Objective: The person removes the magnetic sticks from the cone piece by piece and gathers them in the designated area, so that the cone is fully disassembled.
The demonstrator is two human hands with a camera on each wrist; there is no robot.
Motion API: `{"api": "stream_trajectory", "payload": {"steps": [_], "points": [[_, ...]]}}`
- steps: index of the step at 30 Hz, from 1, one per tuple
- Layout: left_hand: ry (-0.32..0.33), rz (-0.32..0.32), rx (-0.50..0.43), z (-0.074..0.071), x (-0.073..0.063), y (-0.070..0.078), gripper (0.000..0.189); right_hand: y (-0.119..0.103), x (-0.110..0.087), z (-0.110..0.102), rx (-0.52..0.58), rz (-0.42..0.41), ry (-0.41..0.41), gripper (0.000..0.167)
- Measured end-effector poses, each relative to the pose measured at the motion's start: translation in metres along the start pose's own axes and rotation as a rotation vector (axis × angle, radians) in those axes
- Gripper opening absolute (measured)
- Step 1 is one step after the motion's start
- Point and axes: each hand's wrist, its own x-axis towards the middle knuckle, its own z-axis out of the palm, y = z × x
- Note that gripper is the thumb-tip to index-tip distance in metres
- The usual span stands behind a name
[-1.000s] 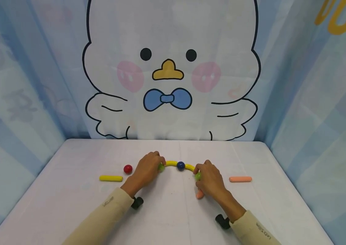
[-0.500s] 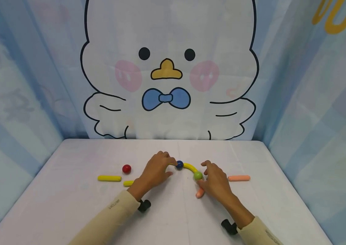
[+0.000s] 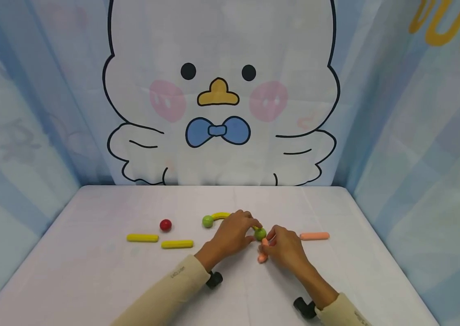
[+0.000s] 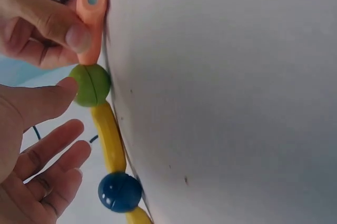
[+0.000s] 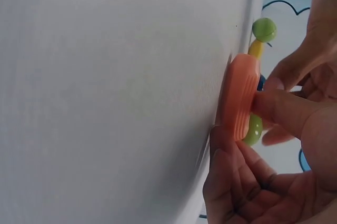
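A curved chain of toy pieces lies on the table: a left green ball point(image 3: 207, 221), a yellow curved rod point(image 3: 220, 216), a dark blue ball point(image 4: 120, 191), another yellow rod point(image 4: 109, 137) and a right green ball point(image 3: 260, 234). My left hand point(image 3: 234, 233) hides the blue ball in the head view. Its thumb is right at the right green ball, the other fingers loosely extended. Between thumb and fingers my right hand point(image 3: 288, 248) pinches an orange rod point(image 5: 241, 98), whose far end meets that green ball in the left wrist view.
On the left of the white table point(image 3: 91, 271) lie two straight yellow rods, one yellow rod point(image 3: 142, 237) beyond the other yellow rod point(image 3: 177, 244). Behind them sits a red ball point(image 3: 165, 225). An orange straight rod point(image 3: 314, 236) lies to the right.
My left hand has slid rightward from the left green ball to the right one, uncovering a yellow rod. My right hand has left the right green ball and now pinches the orange rod.
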Motion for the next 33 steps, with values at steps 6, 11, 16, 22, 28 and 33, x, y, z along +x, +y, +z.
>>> {"api": "stream_trajectory", "payload": {"steps": [6, 11, 16, 22, 28, 33], "points": [[-0.016, 0.015, 0.057, 0.007, 0.007, 0.004, 0.03, -0.004, 0.0, 0.001, 0.002, 0.001, 0.01, 0.023], [-0.033, 0.012, 0.042, 0.008, 0.007, 0.004, 0.03, -0.005, -0.001, -0.001, -0.009, -0.005, 0.014, 0.02], [-0.075, 0.012, 0.055, 0.008, 0.007, 0.006, 0.034, -0.002, -0.005, -0.008, 0.001, 0.014, 0.003, 0.017], [-0.118, -0.023, 0.118, 0.008, 0.009, 0.01, 0.037, 0.009, -0.007, -0.022, -0.004, 0.038, 0.03, 0.017], [-0.14, -0.071, 0.182, 0.008, 0.008, 0.012, 0.042, 0.028, -0.008, -0.04, -0.014, 0.072, 0.055, 0.019], [-0.131, -0.079, 0.187, 0.008, 0.007, 0.012, 0.04, 0.048, -0.013, -0.057, -0.026, 0.066, 0.086, 0.018]]}}
